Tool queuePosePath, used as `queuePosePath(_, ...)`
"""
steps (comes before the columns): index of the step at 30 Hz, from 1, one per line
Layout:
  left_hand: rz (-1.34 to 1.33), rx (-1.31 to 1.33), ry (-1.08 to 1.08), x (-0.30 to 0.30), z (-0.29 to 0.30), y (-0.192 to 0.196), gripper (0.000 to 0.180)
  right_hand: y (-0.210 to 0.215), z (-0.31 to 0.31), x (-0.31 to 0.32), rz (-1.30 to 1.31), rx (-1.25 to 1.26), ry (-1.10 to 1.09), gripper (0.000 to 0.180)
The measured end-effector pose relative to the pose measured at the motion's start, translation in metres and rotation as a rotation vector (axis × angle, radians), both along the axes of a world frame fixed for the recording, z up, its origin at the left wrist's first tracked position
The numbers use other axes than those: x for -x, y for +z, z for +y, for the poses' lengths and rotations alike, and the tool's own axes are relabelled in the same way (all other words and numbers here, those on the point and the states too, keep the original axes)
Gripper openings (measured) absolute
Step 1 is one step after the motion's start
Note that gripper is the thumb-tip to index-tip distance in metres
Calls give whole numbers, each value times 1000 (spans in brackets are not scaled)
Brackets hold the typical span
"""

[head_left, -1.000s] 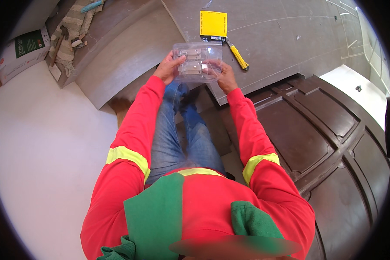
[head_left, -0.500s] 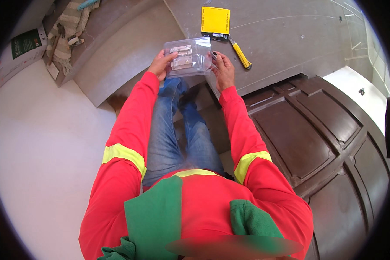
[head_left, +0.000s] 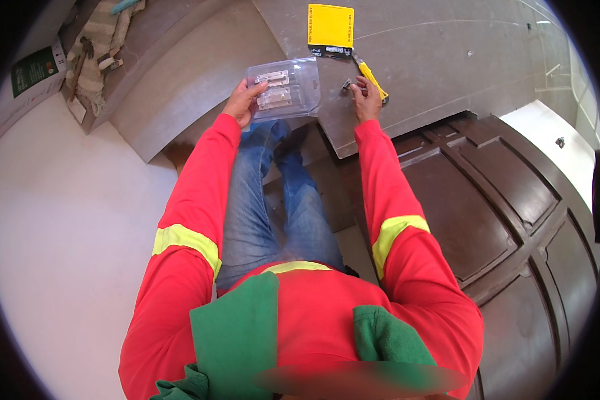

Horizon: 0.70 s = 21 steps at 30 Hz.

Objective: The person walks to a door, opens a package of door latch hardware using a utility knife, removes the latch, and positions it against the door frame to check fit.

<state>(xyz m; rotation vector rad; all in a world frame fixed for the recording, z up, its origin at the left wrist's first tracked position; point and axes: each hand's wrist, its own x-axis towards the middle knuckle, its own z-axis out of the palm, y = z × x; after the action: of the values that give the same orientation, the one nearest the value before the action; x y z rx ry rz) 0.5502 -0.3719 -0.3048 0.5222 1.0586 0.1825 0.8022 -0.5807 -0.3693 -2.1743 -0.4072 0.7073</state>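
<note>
My left hand [head_left: 241, 101] is closed on the left edge of a clear plastic blister pack [head_left: 305, 83], its thumb on top. Pale metal fittings [head_left: 274, 79] lie inside the pack in two moulded pockets. My right hand [head_left: 367, 101], fingers pinched, is over the grey counter to the right of the pack. A small dark metal piece [head_left: 346, 85] shows at its fingertips; its exact kind is too small to make out. Just beside and partly behind that hand lies a utility knife [head_left: 372, 79] with a yellow handle, its tip near a yellow and black packet [head_left: 331, 28].
The grey counter [head_left: 433, 60] has small bits on it. On the right is a dark brown panelled door [head_left: 460, 207]. At far left, a woven cloth [head_left: 99, 50] with tools lies on a ledge, beside a white and green box [head_left: 30, 83].
My right hand has moved away from the blister pack to the right, over the counter beside the knife, with the small metal piece at its fingertips. My left hand still holds the pack.
</note>
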Motion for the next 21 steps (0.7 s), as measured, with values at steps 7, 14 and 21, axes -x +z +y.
queuePosePath(7, -26, -70, 20, -14, -2, 7, 41, 78, 11, 44, 781, -456, 54, 19)
queuePosePath(14, -44, -113, -1, -18, -5, 22, 44, 102, 15, 32, 829, -454, 68, 16)
queuePosePath(21, -110, -39, 40, -12, -13, 30, 40, 108, 13, 38, 1025, -523, -26, 18)
